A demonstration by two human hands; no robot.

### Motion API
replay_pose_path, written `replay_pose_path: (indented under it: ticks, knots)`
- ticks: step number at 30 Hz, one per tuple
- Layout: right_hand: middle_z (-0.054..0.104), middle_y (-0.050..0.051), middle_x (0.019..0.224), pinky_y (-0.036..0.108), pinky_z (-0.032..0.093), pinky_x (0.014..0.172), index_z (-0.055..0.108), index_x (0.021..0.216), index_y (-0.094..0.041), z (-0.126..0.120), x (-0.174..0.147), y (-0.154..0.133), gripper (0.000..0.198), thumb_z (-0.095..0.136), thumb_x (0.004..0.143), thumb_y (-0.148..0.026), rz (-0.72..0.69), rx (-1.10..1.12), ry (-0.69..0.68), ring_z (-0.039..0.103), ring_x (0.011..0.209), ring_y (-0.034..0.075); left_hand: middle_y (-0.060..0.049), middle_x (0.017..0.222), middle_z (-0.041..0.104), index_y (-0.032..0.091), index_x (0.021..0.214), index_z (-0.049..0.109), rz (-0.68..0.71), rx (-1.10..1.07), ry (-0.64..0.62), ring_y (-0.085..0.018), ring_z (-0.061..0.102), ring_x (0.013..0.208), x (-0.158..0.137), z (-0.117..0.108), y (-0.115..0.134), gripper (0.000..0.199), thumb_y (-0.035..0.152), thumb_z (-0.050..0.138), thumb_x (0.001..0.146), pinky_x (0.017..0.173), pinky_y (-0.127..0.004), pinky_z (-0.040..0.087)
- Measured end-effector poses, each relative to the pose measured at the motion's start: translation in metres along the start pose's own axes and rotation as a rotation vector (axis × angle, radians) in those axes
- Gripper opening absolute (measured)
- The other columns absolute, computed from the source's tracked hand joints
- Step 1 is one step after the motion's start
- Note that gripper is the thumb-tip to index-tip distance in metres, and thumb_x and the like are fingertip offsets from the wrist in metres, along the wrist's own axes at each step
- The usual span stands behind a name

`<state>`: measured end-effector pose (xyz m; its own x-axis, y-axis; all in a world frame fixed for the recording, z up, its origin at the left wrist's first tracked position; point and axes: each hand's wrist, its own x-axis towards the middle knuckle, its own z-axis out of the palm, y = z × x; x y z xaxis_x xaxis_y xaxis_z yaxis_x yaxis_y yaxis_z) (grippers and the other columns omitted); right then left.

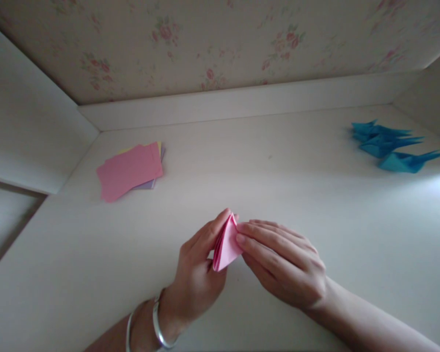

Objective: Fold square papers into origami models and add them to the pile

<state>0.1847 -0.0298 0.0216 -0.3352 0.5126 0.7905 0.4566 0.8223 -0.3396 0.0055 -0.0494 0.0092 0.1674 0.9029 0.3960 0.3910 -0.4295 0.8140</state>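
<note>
A folded piece of pink origami paper point(229, 247) is held up between both hands near the front middle of the table. Its layers fan a little along the left edge, and it narrows to a point at the top. My left hand point(201, 261) grips it from the left, fingers closed along its left edge. From the right, the fingertips of my right hand point(284, 259) press together on its right side, close to the tip. The right thumb is mostly hidden behind the paper and fingers.
On the white table point(242, 161), a stack of coloured paper point(130, 168), pink on top, lies at the left. Several blue folded paper figures point(399, 161) with pointed ends sit at the far right. A flowered wall point(220, 49) rises behind; a white panel point(25, 107) stands at the left.
</note>
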Motion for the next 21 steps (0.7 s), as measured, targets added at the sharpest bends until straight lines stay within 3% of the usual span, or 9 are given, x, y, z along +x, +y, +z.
replay_pose_path:
  ticks: [6, 10, 13, 17, 21]
  knots:
    - [0.079, 0.011, 0.097, 0.037, 0.063, 0.079, 0.073, 0.097, -0.011, -0.002, 0.001, -0.002, 0.021, 0.077, 0.08, -0.021, -0.036, 0.031, -0.078, 0.074, 0.087, 0.022, 0.0, 0.108, 0.077, 0.024, 0.112, 0.072, -0.356, -0.235, -0.023, -0.016, 0.071, 0.099, 0.009, -0.003, 0.003, 0.033, 0.007, 0.058, 0.088, 0.091, -0.026, 0.056]
    - [0.077, 0.013, 0.098, 0.039, 0.06, 0.079, 0.071, 0.102, -0.009, -0.001, -0.002, -0.001, 0.019, 0.071, 0.083, -0.009, 0.043, 0.132, -0.09, 0.071, 0.088, 0.022, -0.001, 0.087, 0.076, 0.018, 0.093, 0.075, -0.577, -0.55, -0.051, -0.019, 0.071, 0.086, 0.009, -0.002, -0.001, 0.019, 0.009, 0.063, 0.082, 0.08, -0.028, 0.058]
    - [0.073, 0.012, 0.101, 0.034, 0.058, 0.08, 0.07, 0.104, -0.011, -0.002, -0.001, 0.002, 0.02, 0.065, 0.086, -0.005, 0.224, 0.224, -0.059, 0.068, 0.093, 0.019, -0.001, 0.073, 0.073, 0.015, 0.082, 0.073, -0.689, -0.772, -0.089, -0.017, 0.069, 0.071, 0.007, 0.0, -0.002, 0.007, 0.01, 0.067, 0.08, 0.068, -0.026, 0.058]
    - [0.072, 0.007, 0.1, 0.026, 0.057, 0.076, 0.072, 0.107, -0.018, -0.006, 0.005, 0.01, 0.017, 0.064, 0.092, -0.018, 0.584, 0.39, -0.123, 0.068, 0.091, 0.016, -0.003, 0.073, 0.074, 0.013, 0.088, 0.073, -0.801, -0.909, -0.239, -0.015, 0.068, 0.061, 0.012, -0.001, 0.004, 0.009, 0.017, 0.073, 0.08, 0.058, -0.025, 0.058]
    - [0.074, 0.005, 0.093, 0.026, 0.057, 0.074, 0.075, 0.096, -0.02, -0.01, 0.012, 0.014, 0.014, 0.062, 0.094, -0.023, 0.652, 0.596, -0.24, 0.07, 0.086, 0.016, -0.003, 0.07, 0.073, 0.013, 0.082, 0.072, -0.779, -0.905, -0.276, -0.014, 0.068, 0.06, 0.019, -0.003, 0.01, 0.005, 0.013, 0.074, 0.077, 0.056, -0.021, 0.056]
